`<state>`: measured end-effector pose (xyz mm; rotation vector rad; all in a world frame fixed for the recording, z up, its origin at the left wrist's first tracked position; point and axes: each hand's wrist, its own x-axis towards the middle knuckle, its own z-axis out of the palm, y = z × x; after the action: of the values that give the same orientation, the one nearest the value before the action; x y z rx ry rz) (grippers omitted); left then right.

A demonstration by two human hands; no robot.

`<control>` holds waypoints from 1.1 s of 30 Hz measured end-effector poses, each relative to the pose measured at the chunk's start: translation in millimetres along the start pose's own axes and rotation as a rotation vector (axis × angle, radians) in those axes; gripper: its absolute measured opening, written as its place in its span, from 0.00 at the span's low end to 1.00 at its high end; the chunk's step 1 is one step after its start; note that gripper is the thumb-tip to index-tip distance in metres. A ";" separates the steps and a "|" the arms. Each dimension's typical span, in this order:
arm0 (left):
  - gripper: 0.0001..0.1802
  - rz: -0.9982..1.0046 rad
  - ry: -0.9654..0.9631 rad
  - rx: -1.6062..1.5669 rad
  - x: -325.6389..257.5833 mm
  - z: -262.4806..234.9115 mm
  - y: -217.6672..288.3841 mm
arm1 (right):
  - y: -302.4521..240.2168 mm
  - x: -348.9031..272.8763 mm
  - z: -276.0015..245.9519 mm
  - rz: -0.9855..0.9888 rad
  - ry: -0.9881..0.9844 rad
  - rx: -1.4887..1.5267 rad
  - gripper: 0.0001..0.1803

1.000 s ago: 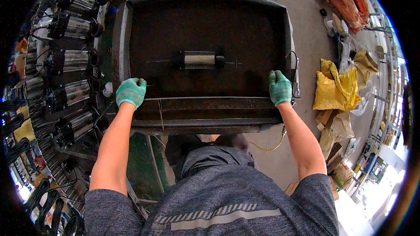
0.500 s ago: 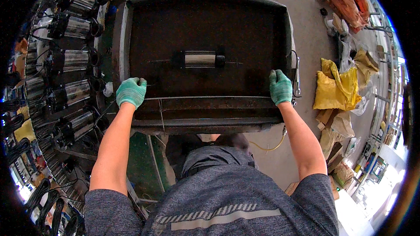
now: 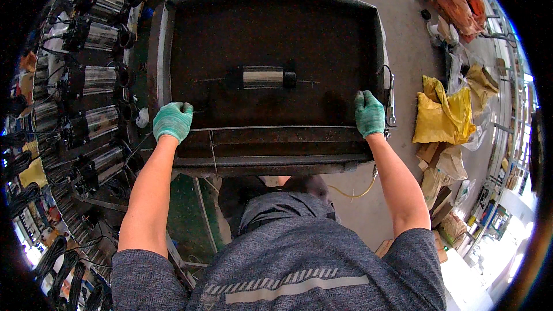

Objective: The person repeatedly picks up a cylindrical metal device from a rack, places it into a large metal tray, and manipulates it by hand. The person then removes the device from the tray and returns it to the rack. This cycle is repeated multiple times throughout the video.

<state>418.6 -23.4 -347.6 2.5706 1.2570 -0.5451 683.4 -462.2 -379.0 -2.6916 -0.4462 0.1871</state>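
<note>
One dark, rusty metal tray (image 3: 190, 40) — shiny cylinder (image 3: 262, 77) at its centre.

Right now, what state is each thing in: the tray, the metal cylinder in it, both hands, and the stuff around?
Left hand: gloved, gripping the tray's near left rim.
Right hand: gloved, gripping the near right rim.
Dark metal tray: open-topped, holding only the cylinder.
Metal cylinder: lying on its side, mid-tray, untouched.
Row of cylinders: racked on the left.
Yellow sacks: crumpled on the floor.
</note>
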 end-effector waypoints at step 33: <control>0.23 -0.012 -0.030 -0.013 -4.8 -7.3 0.6 | 2.1 -1.5 4.1 -0.006 0.058 -0.103 0.18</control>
<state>418.1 -24.5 -339.0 2.5364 1.2635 -0.5733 681.8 -463.0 -383.6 -2.7874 -0.4576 0.0857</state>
